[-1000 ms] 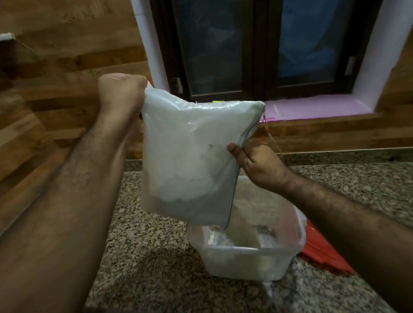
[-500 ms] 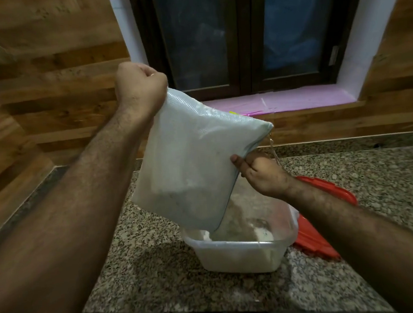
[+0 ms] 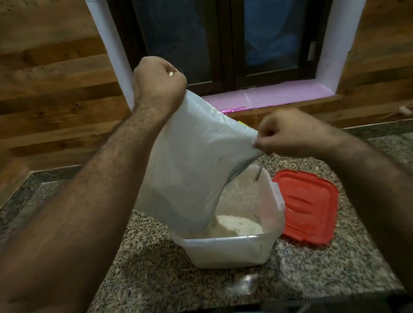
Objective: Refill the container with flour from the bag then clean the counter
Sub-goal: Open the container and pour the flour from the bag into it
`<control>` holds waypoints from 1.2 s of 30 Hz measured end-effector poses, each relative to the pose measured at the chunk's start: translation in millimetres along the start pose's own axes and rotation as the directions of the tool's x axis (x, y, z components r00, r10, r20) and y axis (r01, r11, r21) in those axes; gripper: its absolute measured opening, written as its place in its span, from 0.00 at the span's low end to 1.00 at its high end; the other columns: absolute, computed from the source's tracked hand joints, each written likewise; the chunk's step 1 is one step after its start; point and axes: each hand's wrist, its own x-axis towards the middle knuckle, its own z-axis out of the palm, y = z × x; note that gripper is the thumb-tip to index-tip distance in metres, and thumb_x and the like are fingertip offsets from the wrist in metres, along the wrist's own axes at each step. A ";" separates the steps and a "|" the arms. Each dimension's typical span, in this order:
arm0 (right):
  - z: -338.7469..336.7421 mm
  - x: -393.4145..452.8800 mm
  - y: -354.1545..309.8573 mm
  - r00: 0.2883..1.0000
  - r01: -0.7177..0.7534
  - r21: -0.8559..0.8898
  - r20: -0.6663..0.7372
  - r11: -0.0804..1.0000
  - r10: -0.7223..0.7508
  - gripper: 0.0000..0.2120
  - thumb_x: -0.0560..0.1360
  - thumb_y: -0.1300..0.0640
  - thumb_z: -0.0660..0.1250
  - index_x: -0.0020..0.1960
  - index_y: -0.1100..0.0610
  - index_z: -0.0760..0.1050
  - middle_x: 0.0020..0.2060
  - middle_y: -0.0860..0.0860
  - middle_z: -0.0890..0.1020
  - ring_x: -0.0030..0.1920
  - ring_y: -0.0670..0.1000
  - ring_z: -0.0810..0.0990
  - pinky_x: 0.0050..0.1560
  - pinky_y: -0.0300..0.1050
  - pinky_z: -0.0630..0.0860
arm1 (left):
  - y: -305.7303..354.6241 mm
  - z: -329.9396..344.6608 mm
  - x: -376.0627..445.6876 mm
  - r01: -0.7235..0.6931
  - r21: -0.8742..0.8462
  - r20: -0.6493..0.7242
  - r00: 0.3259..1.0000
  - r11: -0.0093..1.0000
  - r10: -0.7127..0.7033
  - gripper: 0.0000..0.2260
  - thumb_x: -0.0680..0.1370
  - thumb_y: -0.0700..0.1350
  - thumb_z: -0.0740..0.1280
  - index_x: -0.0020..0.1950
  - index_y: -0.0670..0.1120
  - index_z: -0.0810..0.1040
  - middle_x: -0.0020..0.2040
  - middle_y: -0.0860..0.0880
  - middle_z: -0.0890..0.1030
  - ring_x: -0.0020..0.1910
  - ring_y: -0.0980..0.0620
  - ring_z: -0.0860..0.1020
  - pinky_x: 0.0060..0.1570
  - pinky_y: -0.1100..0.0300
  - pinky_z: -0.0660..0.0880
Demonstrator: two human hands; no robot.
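head | we see left hand (image 3: 158, 84) fist gripping bag (image 3: 191, 167) corner | right hand (image 3: 287, 133) fingers pinching other corner | bag mouth over container (image 3: 230, 250), flour (image 3: 239, 226) inside

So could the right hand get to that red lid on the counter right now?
Probably not yet: the right hand is pinching a corner of the flour bag. The path itself looks free, since the red lid lies uncovered beside the container.

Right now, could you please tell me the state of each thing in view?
Flour bag: upended, mouth down in the container.
Plastic container: open, upright on the counter, partly filled with flour.
Red lid: off, flat beside the container.
Left hand: fisted on the bag's upper corner.
Right hand: pinching the other corner.
Window: shut.
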 end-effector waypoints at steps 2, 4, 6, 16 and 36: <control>4.5 7.4 -14.8 0.951 0.041 0.002 -0.306 0.999 -0.038 0.14 0.80 0.42 0.70 0.44 0.52 0.81 0.39 0.49 0.83 0.44 0.54 0.82 0.40 0.47 0.74 | 3.6 5.5 -0.5 -0.023 0.022 0.004 1.000 1.000 0.023 0.07 0.82 0.43 0.70 0.56 0.48 0.88 0.48 0.51 0.82 0.43 0.55 0.78 0.41 0.68 0.73; 13.2 14.8 -30.4 0.931 0.122 0.059 -0.353 0.991 -0.094 0.21 0.78 0.36 0.70 0.58 0.53 0.81 0.51 0.48 0.83 0.52 0.52 0.81 0.49 0.51 0.80 | 7.5 11.3 -2.7 -0.044 0.032 0.024 0.999 0.999 0.044 0.07 0.82 0.43 0.71 0.56 0.47 0.88 0.47 0.51 0.82 0.42 0.56 0.78 0.39 0.70 0.72; 22.7 22.3 -42.7 0.961 0.156 0.188 -0.257 0.970 -0.105 0.30 0.77 0.33 0.70 0.68 0.54 0.78 0.60 0.50 0.82 0.57 0.51 0.82 0.57 0.53 0.82 | 11.6 17.2 -7.1 -0.063 0.036 0.050 0.997 0.997 0.061 0.06 0.81 0.42 0.71 0.54 0.46 0.88 0.45 0.51 0.82 0.39 0.58 0.77 0.36 0.70 0.71; 56.0 52.1 -64.0 0.921 0.215 0.466 -0.388 0.858 -0.020 0.11 0.81 0.46 0.70 0.57 0.50 0.85 0.44 0.46 0.86 0.46 0.48 0.86 0.50 0.58 0.86 | 4.3 18.1 -21.7 -0.086 -0.032 0.140 0.986 0.996 0.089 0.12 0.83 0.47 0.70 0.67 0.47 0.81 0.58 0.50 0.83 0.56 0.52 0.80 0.56 0.57 0.82; 106.7 53.1 -30.0 0.896 0.204 0.674 -0.421 0.710 0.142 0.13 0.85 0.45 0.64 0.49 0.53 0.79 0.43 0.50 0.83 0.42 0.50 0.83 0.40 0.55 0.83 | -219.8 -8.2 -75.7 0.386 0.138 0.249 0.878 0.912 -0.409 0.24 0.81 0.71 0.63 0.51 0.51 0.84 0.51 0.51 0.84 0.52 0.47 0.82 0.57 0.47 0.79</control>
